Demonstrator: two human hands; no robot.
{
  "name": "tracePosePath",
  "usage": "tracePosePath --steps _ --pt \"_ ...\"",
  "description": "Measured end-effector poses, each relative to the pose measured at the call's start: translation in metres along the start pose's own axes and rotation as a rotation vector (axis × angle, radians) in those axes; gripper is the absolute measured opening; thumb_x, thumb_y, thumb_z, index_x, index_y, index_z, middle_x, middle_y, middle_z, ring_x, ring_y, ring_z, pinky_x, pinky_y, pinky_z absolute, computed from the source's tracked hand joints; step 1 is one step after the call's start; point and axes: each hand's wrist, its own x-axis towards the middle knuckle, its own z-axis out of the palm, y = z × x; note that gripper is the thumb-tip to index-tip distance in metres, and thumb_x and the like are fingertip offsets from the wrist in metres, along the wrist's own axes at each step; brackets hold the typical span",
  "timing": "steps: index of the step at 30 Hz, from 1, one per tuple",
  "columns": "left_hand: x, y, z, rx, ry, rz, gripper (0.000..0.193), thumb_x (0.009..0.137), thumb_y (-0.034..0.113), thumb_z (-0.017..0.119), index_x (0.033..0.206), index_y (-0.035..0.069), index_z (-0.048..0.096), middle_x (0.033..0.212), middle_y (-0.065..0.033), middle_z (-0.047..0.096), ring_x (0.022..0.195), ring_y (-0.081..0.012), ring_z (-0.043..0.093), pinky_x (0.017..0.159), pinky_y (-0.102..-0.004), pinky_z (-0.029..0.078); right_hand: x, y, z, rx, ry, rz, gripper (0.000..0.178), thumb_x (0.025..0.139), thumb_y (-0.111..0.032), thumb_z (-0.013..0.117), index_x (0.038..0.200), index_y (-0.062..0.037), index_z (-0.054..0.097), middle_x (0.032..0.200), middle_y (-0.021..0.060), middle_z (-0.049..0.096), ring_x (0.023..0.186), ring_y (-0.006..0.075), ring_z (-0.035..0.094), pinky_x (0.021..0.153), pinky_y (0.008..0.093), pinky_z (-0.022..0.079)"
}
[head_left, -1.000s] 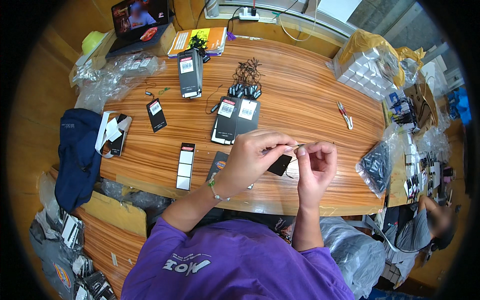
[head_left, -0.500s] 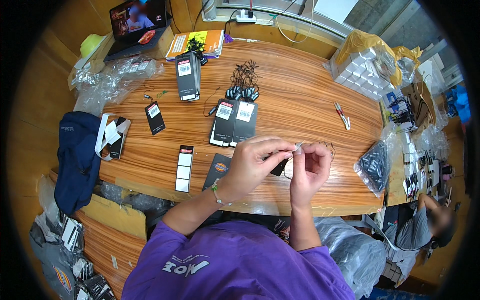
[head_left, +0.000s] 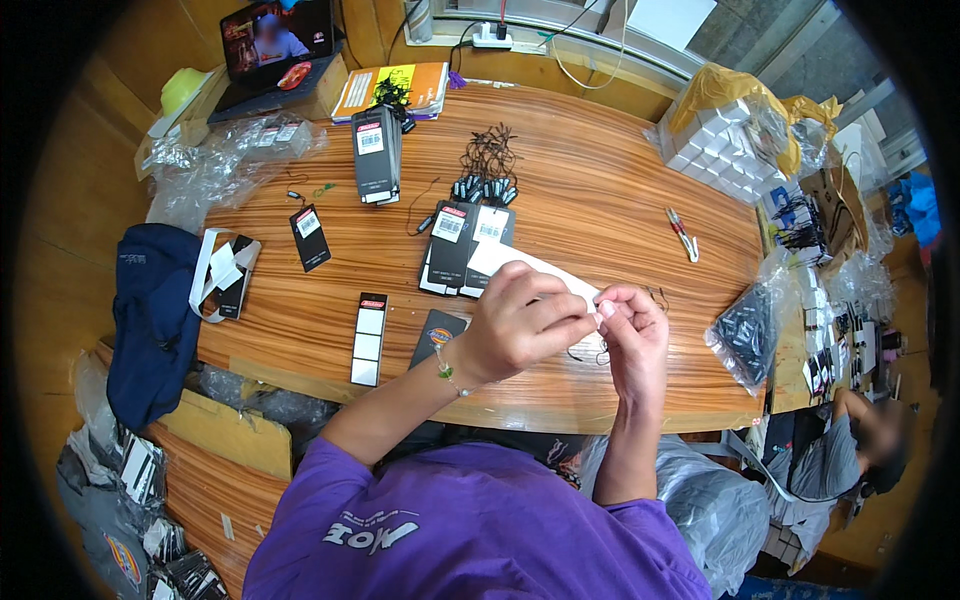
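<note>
A long hang tag [head_left: 545, 270], its white face up, is held above the table by my left hand [head_left: 520, 325], whose fingers are curled around its near side. At the tag's right end, the fingertips of my right hand [head_left: 637, 330] pinch close to my left fingertips. A thin black cord [head_left: 602, 352] dangles just below them; the fingers hide exactly how it meets the tag. Beyond my left hand lies a stack of dark tags [head_left: 445, 250] with black cords [head_left: 490, 155] bunched above it. A dark card with an orange emblem [head_left: 433, 338] is partly beside my left wrist.
To the left are a tag with white panels [head_left: 368, 340], a single corded tag [head_left: 310, 238] and navy fabric [head_left: 155, 310]. A taller tag stack [head_left: 375, 160] stands farther back. At right are red-handled snips [head_left: 684, 235], a bag of black cords [head_left: 748, 330] and wrapped white boxes [head_left: 725, 145].
The tag between my hands has swung up and now shows its white face over the stack. My left hand has turned and moved slightly right; my right hand has moved slightly down.
</note>
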Motion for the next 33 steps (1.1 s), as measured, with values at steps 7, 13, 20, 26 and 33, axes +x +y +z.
tracePosePath --steps 7,13,20,26,33 --pt "0.003 0.002 0.008 -0.026 -0.072 0.061 0.013 0.066 0.017 0.065 0.079 0.02 0.066 0.083 0.0081 0.059 0.081 -0.0108 0.054 0.077 -0.0335 0.038 0.001 -0.003 -0.01 -0.306 -0.085 -0.056 0.009 0.089 -0.013 0.053 0.085 -0.0052 0.051 0.094 0.0025 0.043 0.086 0.01 0.041 0.077 0.0241 0.035" --pt "-0.002 0.002 0.011 -0.129 -0.158 -0.052 0.013 0.069 0.013 0.063 0.081 0.015 0.065 0.085 0.0032 0.061 0.084 -0.0147 0.058 0.079 -0.0365 0.043 0.008 -0.011 -0.011 0.224 0.034 -0.235 0.01 0.091 -0.017 0.05 0.091 -0.0077 0.047 0.086 0.0044 0.045 0.073 0.0115 0.041 0.068 0.0252 0.036" --pt "-0.011 -0.007 0.009 -0.31 -0.053 -0.137 0.026 0.068 0.0 0.064 0.093 0.007 0.059 0.086 -0.0088 0.064 0.076 -0.025 0.063 0.063 -0.0313 0.05 0.016 -0.02 -0.001 0.613 -0.184 -0.331 0.01 0.093 -0.016 0.047 0.101 -0.0094 0.045 0.066 -0.0008 0.04 0.059 0.0095 0.034 0.059 0.0247 0.033" --pt "-0.003 -0.002 0.002 -0.694 -0.164 -0.566 0.015 0.075 -0.007 0.051 0.085 0.0 0.06 0.09 -0.0119 0.061 0.081 -0.0207 0.06 0.068 -0.0294 0.048 0.018 -0.011 0.016 0.903 -0.183 -0.235 0.016 0.092 -0.01 0.047 0.108 -0.0099 0.045 0.07 -0.0015 0.041 0.063 0.0086 0.034 0.062 0.0232 0.034" --pt "-0.001 0.005 0.005 -0.623 -0.195 -0.684 0.024 0.069 0.003 0.073 0.089 -0.001 0.06 0.096 -0.0098 0.059 0.085 -0.0172 0.058 0.072 -0.0282 0.053 0.015 -0.008 0.015 0.676 -0.145 -0.301 0.026 0.086 -0.003 0.055 0.11 -0.0085 0.048 0.083 0.0075 0.054 0.073 0.013 0.046 0.07 0.0272 0.04"
